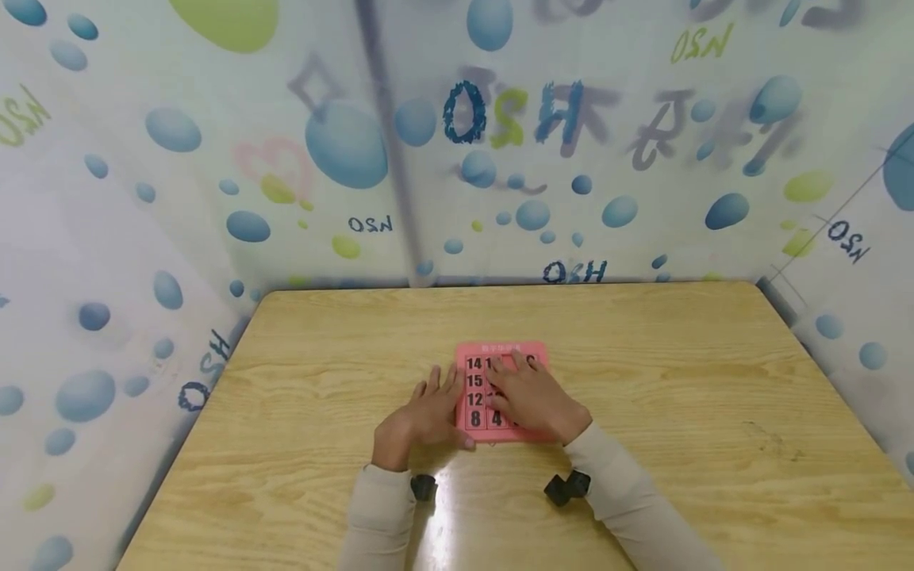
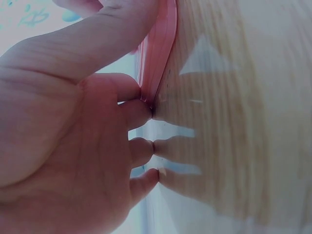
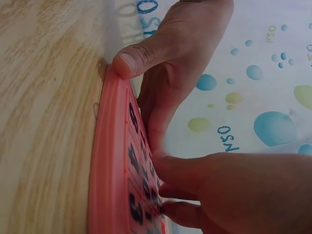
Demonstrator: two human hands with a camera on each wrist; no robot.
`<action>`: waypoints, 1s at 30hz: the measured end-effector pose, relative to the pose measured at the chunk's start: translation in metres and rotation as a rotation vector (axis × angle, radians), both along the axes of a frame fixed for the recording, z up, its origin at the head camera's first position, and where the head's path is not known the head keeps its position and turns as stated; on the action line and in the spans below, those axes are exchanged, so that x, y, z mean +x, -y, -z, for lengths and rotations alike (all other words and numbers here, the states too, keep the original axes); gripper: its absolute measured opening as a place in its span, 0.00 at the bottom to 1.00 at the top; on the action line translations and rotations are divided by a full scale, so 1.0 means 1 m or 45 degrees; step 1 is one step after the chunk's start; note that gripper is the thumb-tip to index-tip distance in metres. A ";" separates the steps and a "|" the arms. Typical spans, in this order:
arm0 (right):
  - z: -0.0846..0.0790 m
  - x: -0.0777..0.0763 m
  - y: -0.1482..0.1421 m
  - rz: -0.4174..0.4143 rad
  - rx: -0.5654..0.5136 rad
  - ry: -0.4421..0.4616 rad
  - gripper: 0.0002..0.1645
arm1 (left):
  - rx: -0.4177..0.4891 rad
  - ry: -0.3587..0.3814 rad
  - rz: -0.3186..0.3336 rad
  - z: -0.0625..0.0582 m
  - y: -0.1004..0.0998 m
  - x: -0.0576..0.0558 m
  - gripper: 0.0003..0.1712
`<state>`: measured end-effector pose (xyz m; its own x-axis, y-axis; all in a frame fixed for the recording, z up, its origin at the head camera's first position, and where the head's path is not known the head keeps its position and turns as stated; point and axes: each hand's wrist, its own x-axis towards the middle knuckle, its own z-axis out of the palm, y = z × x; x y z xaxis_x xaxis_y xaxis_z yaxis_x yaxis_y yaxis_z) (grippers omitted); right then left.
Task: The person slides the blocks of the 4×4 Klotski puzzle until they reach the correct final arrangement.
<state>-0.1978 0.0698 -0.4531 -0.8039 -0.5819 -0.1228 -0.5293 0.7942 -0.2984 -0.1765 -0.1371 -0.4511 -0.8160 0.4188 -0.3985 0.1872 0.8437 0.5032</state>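
A pink sliding number puzzle lies flat on the wooden table, with large black numbers on its tiles. My left hand is along its left side, fingers spread and straight. In the left wrist view, those fingertips touch the tabletop and the puzzle's side edge. The left thumb rests on the near left corner. Over the right part of the puzzle, my right hand touches the tiles with its fingertips. It hides several tiles; 14, 15, 12, 8 and 4 show.
The wooden table extends around the puzzle. Behind and beside it hang pale curtains printed with blue and green drops. Dark wrist devices sit near both beige sleeves.
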 end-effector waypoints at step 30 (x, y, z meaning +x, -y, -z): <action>-0.025 -0.012 -0.037 0.158 0.163 0.184 0.30 | 0.029 -0.009 -0.034 0.001 0.000 0.003 0.68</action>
